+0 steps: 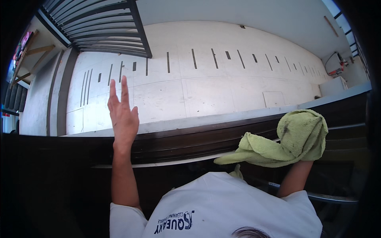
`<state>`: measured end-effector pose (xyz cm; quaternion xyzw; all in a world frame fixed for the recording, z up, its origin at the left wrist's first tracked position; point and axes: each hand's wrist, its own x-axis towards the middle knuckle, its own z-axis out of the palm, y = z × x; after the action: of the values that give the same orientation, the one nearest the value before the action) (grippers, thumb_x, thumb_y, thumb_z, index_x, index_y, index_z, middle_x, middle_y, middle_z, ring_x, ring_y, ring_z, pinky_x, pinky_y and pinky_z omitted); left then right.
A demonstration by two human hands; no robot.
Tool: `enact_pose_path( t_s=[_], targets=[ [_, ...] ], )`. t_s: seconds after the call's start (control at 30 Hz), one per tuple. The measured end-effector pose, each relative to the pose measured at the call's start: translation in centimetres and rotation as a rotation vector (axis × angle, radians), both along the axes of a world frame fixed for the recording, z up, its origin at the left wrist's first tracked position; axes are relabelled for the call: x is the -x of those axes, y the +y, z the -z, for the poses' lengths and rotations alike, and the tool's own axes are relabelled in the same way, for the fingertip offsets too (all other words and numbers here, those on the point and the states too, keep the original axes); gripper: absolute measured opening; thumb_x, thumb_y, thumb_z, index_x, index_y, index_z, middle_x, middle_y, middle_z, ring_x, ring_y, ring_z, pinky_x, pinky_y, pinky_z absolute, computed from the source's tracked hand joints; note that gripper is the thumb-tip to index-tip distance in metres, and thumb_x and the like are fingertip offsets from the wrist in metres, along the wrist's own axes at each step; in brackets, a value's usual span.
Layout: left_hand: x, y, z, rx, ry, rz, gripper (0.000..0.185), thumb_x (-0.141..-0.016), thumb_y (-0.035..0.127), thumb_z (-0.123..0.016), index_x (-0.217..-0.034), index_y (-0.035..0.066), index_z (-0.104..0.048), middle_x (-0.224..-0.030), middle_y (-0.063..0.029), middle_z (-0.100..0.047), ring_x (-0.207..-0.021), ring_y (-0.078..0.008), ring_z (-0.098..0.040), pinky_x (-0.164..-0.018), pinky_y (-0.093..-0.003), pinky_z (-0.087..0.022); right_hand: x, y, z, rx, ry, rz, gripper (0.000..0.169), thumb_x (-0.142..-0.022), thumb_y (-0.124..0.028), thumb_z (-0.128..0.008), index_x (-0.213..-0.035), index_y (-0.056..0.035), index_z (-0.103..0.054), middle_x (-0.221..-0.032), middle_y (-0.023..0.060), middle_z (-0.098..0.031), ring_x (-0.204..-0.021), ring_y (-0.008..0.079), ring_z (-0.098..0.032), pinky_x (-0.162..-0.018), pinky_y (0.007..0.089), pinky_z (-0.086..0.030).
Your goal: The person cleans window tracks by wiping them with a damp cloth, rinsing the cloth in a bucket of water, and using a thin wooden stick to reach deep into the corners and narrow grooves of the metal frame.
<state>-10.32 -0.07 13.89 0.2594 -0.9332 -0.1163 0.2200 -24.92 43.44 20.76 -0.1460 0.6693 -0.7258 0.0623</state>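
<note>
My left hand (123, 110) is raised past a dark brown ledge (190, 139), fingers apart and holding nothing, against the pale floor beyond. At the right, my right hand is hidden inside a bunched light green towel (302, 134), which bears dark smudges. The towel's loose end (256, 153) trails left across the ledge and its pale edge strip. A small piece of green cloth (236, 172) shows beside my white printed shirt.
A dark slatted metal gate (110, 29) stands upper left. Beyond the ledge lies a pale slotted floor (208, 92), with a grey wall (238, 15) behind it. A curved metal rail (330, 197) runs lower right. A red tool-like object (337, 70) sits far right.
</note>
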Motion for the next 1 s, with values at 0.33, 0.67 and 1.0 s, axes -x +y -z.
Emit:
enact_pose_path(
  t_s=[0.33, 0.67, 1.0],
  targets=[
    [-0.1, 0.3, 3.8, -0.128, 0.067, 0.019, 0.083, -0.072, -0.006, -0.061, -0.139, 0.021, -0.019, -0.143, -0.0099, -0.015, -0.125, -0.0315, -0.031, -0.099, -0.0447, -0.034, -2.3, 15.4, -0.6, -0.581, 0.267, 0.749, 0.048, -0.092, -0.033, -0.042, -0.130, -0.0048, -0.034, -0.131, 0.0122, -0.040, -0.120, 0.0235, -0.041, -0.099, 0.0368, -0.037],
    [2.7, 2.6, 3.7, -0.327, 0.149, -0.131, 0.067, -0.082, 0.010, -0.055, -0.139, 0.015, -0.020, -0.142, -0.0076, -0.023, -0.121, -0.0278, -0.035, -0.094, -0.0445, -0.034, -4.9, 23.0, -1.4, -0.770, 0.441, 0.922, 0.050, -0.091, -0.033, -0.044, -0.130, -0.0045, -0.034, -0.131, 0.0123, -0.040, -0.119, 0.0233, -0.042, -0.099, 0.0365, -0.037],
    [5.2, 5.0, 3.9, -0.353, 0.219, -0.045, 0.067, -0.083, 0.012, -0.053, -0.139, 0.018, -0.018, -0.140, -0.0106, -0.028, -0.122, -0.0268, -0.036, -0.097, -0.0444, -0.033, -8.9, 27.3, -3.6, -0.800, 0.591, 0.965, 0.051, -0.090, -0.032, -0.046, -0.131, -0.0042, -0.033, -0.132, 0.0124, -0.040, -0.119, 0.0231, -0.042, -0.099, 0.0361, -0.037]
  ],
)
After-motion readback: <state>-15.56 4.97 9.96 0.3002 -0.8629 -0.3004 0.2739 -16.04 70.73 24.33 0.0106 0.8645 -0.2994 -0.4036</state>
